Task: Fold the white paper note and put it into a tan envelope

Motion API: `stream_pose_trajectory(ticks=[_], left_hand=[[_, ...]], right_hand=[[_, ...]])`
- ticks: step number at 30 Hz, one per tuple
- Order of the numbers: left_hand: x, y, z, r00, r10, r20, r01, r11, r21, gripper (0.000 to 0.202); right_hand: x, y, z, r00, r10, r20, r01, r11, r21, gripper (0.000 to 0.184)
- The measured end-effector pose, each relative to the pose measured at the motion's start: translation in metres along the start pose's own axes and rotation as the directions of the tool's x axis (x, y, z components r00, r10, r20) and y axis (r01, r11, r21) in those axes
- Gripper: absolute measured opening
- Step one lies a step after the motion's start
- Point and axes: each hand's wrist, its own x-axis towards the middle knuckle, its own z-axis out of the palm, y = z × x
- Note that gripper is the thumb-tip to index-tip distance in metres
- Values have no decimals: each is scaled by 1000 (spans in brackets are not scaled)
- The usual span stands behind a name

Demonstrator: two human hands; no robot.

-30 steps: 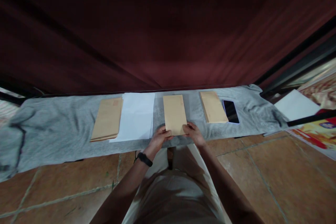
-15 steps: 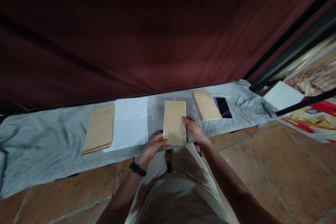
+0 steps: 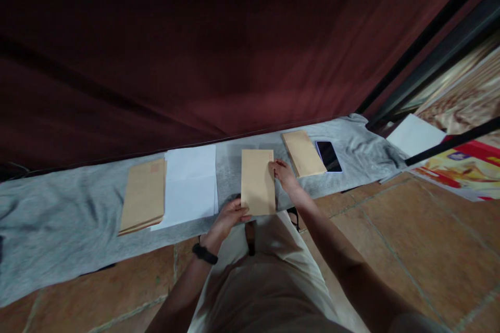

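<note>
A brown paper envelope (image 3: 257, 179) is held upright lengthwise over the grey cloth, in front of my body. My left hand (image 3: 231, 216) pinches its lower left edge, thumb on top. Higher up on the opposite edge, my right hand (image 3: 284, 174) grips it between thumb and fingers. To the left lie white paper sheets (image 3: 190, 182) with a crease across them, and beside those a stack of brown envelopes (image 3: 142, 195) with reddish print at its top corner. Right of my right hand rests another pile of brown envelopes (image 3: 304, 153).
A smartphone (image 3: 329, 156) with a dark screen lies beside the right pile. Grey cloth (image 3: 58, 208) covers the long narrow surface. Behind it hangs a dark red curtain (image 3: 234, 62). A black metal frame (image 3: 429, 41) and a colourful printed carton (image 3: 469, 166) stand at the right, above tiled floor.
The view has shifted slightly, so the things on the cloth appear a little further left. My right hand has slid slightly up the envelope's edge; both hands keep hold of it.
</note>
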Motion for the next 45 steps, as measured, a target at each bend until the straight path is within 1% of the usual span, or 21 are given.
stream_pose_trajectory(ticks=[4,7,10,13,15,16,18,20,22,24,26,28,30,31,32,35,37,39,41,43,45], left_hand=[[3,0,1,1000,17,-7,-18,999,-36,59],[12,-1,2,997,52,-60,-58,994,-97,59],[24,-2,3,988,75,-133,-97,982,-164,57],[34,-3,5,970,119,-212,-153,976,-154,50],[39,-3,6,953,152,-261,-189,974,-122,45],[40,-4,7,946,165,-280,-202,973,-110,42],[43,-6,8,935,179,-305,-217,972,-93,39],[46,-7,9,924,191,-330,-225,972,-67,36],[47,-9,8,911,204,-358,-222,975,-11,38],[47,-9,7,896,217,-387,-211,976,57,44],[44,-10,7,868,276,-413,-204,956,211,50],[40,-10,8,814,420,-401,-221,863,455,50],[33,-11,10,746,579,-329,-229,687,690,47],[30,-13,11,720,632,-287,-225,603,765,45],[26,-14,13,706,663,-248,-209,530,822,44],[15,-20,18,714,685,-145,-135,338,931,39],[9,-25,20,730,683,-33,-126,182,975,35],[6,-32,20,737,667,107,-158,17,987,34],[4,-38,17,740,629,239,-218,-112,970,38],[3,-44,14,738,594,321,-271,-174,947,45],[2,-47,10,740,569,358,-306,-190,933,49]], right_hand=[[2,1,-1,999,32,38,-33,999,7,24],[-3,11,-5,996,27,81,-25,999,-21,32],[-13,29,-13,994,-73,85,89,977,-196,38],[-29,47,-22,972,-223,74,234,886,-401,35],[-42,56,-27,890,-403,213,446,670,-593,35],[-49,60,-28,839,-445,312,532,552,-643,36],[-62,68,-30,741,-458,491,657,344,-671,41],[-73,73,-31,665,-409,625,731,181,-658,44],[-81,78,-32,621,-343,705,760,43,-648,47],[-86,81,-34,607,-293,738,757,-67,-650,49],[-89,83,-36,606,-270,748,745,-139,-653,50],[-90,83,-37,603,-253,756,738,-183,-650,51],[-91,83,-38,600,-239,764,736,-211,-644,51],[-92,82,-38,599,-234,766,734,-221,-642,51],[-92,82,-37,599,-229,767,733,-229,-641,51],[-93,80,-37,598,-226,769,729,-245,-639,51],[-94,80,-37,597,-230,769,727,-252,-639,51],[-94,81,-37,598,-235,766,723,-255,-642,51],[-94,82,-38,601,-236,764,722,-250,-645,51],[-94,82,-38,604,-230,763,726,-237,-646,51],[-96,82,-40,607,-221,763,733,-215,-645,51]])
